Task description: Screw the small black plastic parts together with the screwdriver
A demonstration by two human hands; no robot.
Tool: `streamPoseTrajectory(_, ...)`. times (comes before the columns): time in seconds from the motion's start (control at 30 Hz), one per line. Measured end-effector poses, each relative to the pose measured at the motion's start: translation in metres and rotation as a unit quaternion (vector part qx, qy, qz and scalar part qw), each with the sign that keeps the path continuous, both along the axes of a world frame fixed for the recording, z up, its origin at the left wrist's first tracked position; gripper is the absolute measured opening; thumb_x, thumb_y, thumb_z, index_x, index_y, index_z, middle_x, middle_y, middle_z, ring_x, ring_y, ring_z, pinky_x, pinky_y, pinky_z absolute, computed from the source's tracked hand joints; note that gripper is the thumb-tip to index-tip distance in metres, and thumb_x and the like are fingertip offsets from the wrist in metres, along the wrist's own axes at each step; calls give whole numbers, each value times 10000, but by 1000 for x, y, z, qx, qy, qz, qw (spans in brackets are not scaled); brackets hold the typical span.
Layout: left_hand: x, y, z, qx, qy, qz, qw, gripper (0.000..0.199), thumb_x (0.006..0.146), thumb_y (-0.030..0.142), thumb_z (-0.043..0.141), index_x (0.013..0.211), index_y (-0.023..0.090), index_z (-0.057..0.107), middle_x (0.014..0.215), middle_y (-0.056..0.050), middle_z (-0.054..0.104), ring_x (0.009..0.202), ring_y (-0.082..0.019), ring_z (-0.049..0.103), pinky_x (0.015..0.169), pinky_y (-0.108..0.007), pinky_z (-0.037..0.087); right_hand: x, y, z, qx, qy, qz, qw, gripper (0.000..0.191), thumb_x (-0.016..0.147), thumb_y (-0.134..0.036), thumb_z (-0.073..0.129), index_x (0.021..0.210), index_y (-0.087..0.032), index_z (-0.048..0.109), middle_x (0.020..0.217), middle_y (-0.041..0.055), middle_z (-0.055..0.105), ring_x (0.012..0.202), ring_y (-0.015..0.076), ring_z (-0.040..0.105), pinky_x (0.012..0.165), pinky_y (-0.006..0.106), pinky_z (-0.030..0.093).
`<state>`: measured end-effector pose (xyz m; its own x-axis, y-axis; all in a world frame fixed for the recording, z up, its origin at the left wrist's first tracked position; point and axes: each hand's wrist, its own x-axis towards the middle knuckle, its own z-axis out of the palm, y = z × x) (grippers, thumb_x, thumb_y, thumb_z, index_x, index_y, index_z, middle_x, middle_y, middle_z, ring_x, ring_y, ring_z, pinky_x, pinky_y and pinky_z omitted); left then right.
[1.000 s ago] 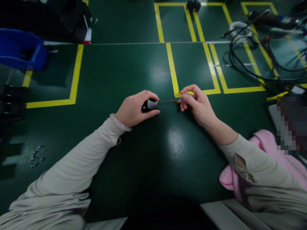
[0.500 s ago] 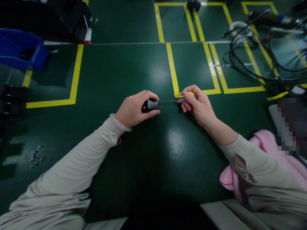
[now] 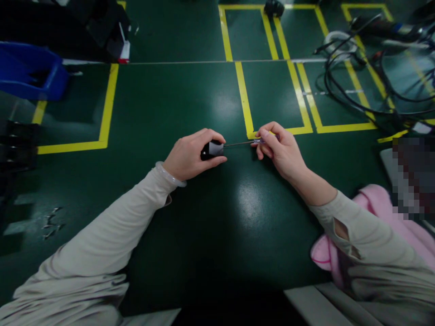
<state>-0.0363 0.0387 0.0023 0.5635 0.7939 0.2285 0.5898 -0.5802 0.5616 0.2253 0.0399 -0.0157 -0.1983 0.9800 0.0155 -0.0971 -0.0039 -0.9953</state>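
Note:
My left hand [image 3: 193, 153] is closed around a small black and grey part [image 3: 215, 148], thumb below and fingers over the top. From the right, my right hand [image 3: 280, 147] pinches the clear purplish handle of a screwdriver [image 3: 238, 144]. Its thin metal shaft runs level to the left and its tip meets the right side of the part. Whether the tip sits in a screw is too small to tell. Both hands are over the green table [image 3: 163, 104], with much of the part covered by my left fingers.
Several loose screws [image 3: 50, 224] lie at the lower left. A blue bin [image 3: 57, 81] and black equipment [image 3: 68, 27] stand at the upper left. Black cables [image 3: 329, 86] coil at the right, above a pink cloth [image 3: 374, 199]. A small black object [image 3: 274, 7] sits at the far edge.
Almost nothing differs. Both hands, the part and the screwdriver keep their places, with only a very slight shift of the right fingers.

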Motion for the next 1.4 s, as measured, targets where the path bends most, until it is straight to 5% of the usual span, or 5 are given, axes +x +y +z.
streamPoseTrajectory(0.2, 0, 0, 0, 9, 1, 0, 1000, 377, 916, 472, 683, 1132, 166, 642, 1115, -77, 718, 984, -223, 692, 852, -337, 517, -1, 0, 1, -13, 6, -10, 1000, 259, 911, -426, 763, 925, -236, 587, 527, -100, 544, 495, 89, 552, 589, 245, 487)
streamPoseTrajectory(0.4, 0, 0, 1, 2, 6, 2, 1000, 384, 920, 487, 669, 1132, 169, 639, 1121, -79, 717, 988, -227, 690, 854, -344, 518, 0, -1, 5, -8, -23, 9, 1000, 326, 942, -524, 698, 852, -231, 589, 448, -120, 393, 429, 89, 487, 522, 242, 457)
streamPoseTrajectory(0.6, 0, -1, 0, 0, 7, 3, 1000, 385, 919, 491, 670, 1137, 176, 638, 1120, -76, 717, 992, -227, 690, 861, -347, 521, -1, -1, 2, -8, -1, -14, 1000, 251, 915, -410, 761, 915, -229, 587, 504, -111, 516, 475, 81, 539, 643, 251, 516)
streamPoseTrajectory(0.83, 0, 0, 0, -3, 3, 2, 1000, 395, 919, 500, 666, 1139, 173, 640, 1127, -80, 718, 1001, -230, 692, 870, -353, 527, 0, -2, 3, -5, -18, 5, 1000, 331, 935, -531, 701, 848, -227, 604, 446, -118, 409, 423, 89, 491, 517, 244, 449)
streamPoseTrajectory(1.4, 0, 0, 1, -4, 9, 6, 1000, 398, 916, 516, 657, 1130, 182, 638, 1121, -73, 717, 993, -229, 689, 869, -353, 524, 0, -1, 2, -6, -9, -6, 1000, 290, 896, -456, 772, 908, -225, 598, 487, -112, 487, 462, 87, 527, 558, 240, 479)
